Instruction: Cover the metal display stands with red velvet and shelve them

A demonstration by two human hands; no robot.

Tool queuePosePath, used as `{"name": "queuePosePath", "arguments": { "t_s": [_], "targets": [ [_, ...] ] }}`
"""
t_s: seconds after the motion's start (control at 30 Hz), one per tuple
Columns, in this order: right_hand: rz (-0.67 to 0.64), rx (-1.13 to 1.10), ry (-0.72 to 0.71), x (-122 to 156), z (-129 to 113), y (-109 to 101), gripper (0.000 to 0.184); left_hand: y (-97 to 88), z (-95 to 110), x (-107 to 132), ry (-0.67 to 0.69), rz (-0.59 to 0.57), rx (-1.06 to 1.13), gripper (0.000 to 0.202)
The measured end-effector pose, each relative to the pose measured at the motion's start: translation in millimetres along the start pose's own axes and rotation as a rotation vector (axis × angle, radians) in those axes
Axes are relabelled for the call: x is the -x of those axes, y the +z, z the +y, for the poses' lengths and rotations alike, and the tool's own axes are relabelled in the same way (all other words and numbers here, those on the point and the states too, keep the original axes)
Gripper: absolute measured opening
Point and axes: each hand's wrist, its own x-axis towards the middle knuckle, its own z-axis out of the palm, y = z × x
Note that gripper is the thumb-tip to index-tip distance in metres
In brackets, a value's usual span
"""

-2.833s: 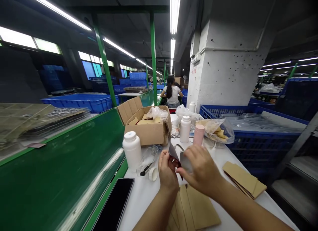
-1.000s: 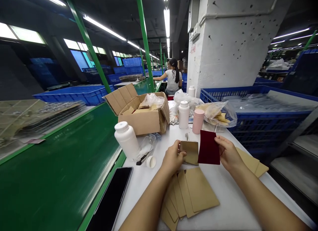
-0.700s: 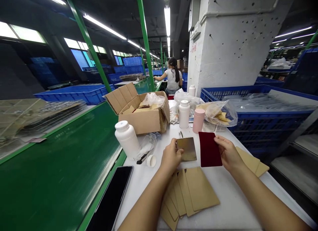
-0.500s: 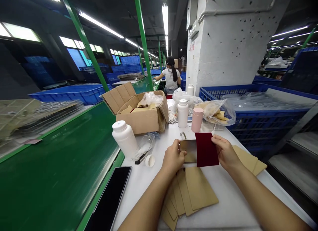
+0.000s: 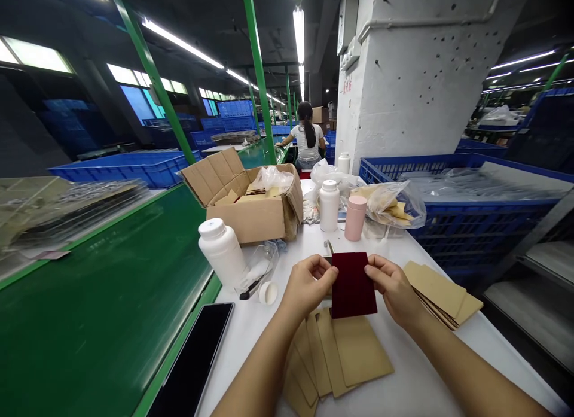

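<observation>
Fingers of the left hand and the right hand are closed on opposite edges of a dark red velvet card, which lies over a shiny metal plate almost hidden behind it and the left hand. Around them, the white counter carries a cardboard box farther off, a stack of tan cards just below the hands, a second stack just beside the right hand, a white bottle, a pink bottle, a small metal clip and a white cap. If the grip loosens, the velvet could slide off and drop onto the tan cards, and the plate's hard edge could mark them. A careless sweep of the left wrist could tip the white bottle or send the white cap rolling.
</observation>
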Motion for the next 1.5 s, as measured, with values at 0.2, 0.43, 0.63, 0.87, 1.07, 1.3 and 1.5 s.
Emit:
{"name": "queuePosePath", "arguments": {
  "t_s": [0.2, 0.43, 0.63, 0.87, 1.07, 1.3, 1.5],
  "targets": [
    [0.166, 0.633, -0.203, 0.4, 0.7, 3.1, 0.024, 1.2, -3.5, 2.1, -0.013, 0.024, -0.126, 0.016],
    [0.283, 0.988, -0.341, -1.0, 8.6, 6.4, 0.024, -2.6, -6.5, 0.8, -0.036, -0.001, -0.262, 0.015],
    [0.196, 0.784, -0.289, -10.0, 22.0, 6.2, 0.03, -4.8, -17.3, -6.5, -0.094, 0.034, -0.34, 0.028],
    [0.206, 0.673, -0.268, -13.4, 26.6, 8.0, 0.032, -5.1, -20.2, -9.0, -0.102, 0.038, -0.406, 0.03],
    [0.218, 0.686, -0.277, -14.6, 27.1, 7.8, 0.032, -4.7, -20.5, -9.0, -0.097, 0.048, -0.437, 0.03],
    [0.23, 0.702, -0.277, -15.2, 27.5, 8.1, 0.033, -4.7, -19.7, -9.1, -0.085, 0.06, -0.46, 0.029],
    [0.235, 0.692, -0.255, -15.5, 26.6, 8.6, 0.033, -4.0, -20.2, -9.4, -0.096, 0.063, -0.468, 0.029]
  ]
}}
